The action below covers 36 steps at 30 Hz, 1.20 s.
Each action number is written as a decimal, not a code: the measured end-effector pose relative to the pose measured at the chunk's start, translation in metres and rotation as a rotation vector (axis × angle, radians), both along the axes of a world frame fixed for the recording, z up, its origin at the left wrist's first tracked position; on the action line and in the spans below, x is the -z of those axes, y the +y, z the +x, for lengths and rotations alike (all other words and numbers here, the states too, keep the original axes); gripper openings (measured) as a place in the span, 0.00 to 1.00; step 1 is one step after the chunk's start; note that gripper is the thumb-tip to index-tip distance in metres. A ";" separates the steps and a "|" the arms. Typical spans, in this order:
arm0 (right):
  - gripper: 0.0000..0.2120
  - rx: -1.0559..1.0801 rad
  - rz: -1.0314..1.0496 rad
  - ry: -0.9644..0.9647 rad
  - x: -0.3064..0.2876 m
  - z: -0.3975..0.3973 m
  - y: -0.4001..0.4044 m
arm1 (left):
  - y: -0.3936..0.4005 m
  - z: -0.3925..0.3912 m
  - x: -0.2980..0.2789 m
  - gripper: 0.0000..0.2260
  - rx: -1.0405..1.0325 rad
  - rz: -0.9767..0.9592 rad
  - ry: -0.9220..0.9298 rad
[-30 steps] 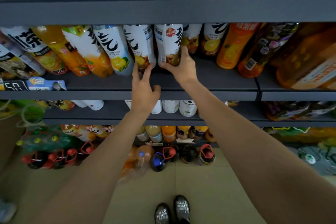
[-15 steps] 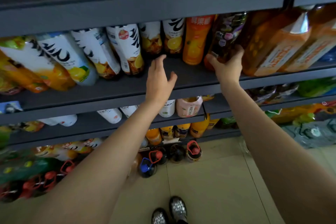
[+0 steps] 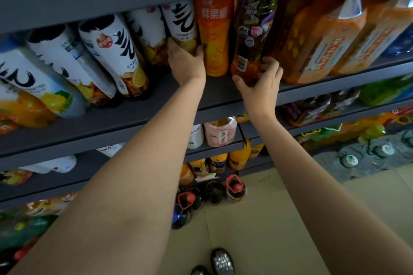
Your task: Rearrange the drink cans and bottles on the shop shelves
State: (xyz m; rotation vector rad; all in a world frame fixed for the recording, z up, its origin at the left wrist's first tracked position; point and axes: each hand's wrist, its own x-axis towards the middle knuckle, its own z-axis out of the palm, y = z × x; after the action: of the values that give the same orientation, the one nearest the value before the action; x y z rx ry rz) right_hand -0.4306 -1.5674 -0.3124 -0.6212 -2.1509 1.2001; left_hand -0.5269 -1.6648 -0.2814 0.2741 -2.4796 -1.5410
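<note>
On the upper grey shelf (image 3: 138, 116) stands a row of drink bottles. My left hand (image 3: 185, 62) grips the base of a white bottle with black brush lettering (image 3: 181, 22). Just to its right stands an orange juice bottle (image 3: 214, 33), untouched. My right hand (image 3: 261, 82) curls round the bottom of a dark bottle with a purple patterned label (image 3: 252, 33), thumb on its left side and fingers on its right. Both bottles rest on the shelf.
More white lettered bottles (image 3: 111, 51) lean at the left. Large orange tea bottles (image 3: 330, 35) crowd the right. Lower shelves hold smaller bottles (image 3: 220, 131). Dark bottles with red handles (image 3: 232, 187) stand on the tiled floor, near my shoes (image 3: 221, 261).
The view swung right along the shelf. My left hand went from hovering open to gripping the white bottle. My right hand closed round the dark purple-label bottle's base.
</note>
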 end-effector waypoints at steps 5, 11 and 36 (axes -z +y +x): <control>0.34 -0.018 0.046 -0.058 0.008 -0.007 0.006 | 0.010 -0.003 -0.001 0.29 -0.116 -0.166 -0.043; 0.40 -0.040 -0.051 -0.123 0.008 -0.016 0.003 | -0.022 0.041 0.012 0.29 -0.103 -0.384 0.042; 0.30 -0.137 0.008 -0.085 -0.005 0.010 0.022 | -0.017 0.081 0.001 0.22 0.417 -0.062 0.240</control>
State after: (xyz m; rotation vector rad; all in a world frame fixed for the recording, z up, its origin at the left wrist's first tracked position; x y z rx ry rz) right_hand -0.4206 -1.5458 -0.3070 -0.5368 -2.3001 1.2559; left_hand -0.4454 -1.6817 -0.2824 -0.4415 -2.4860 -1.5228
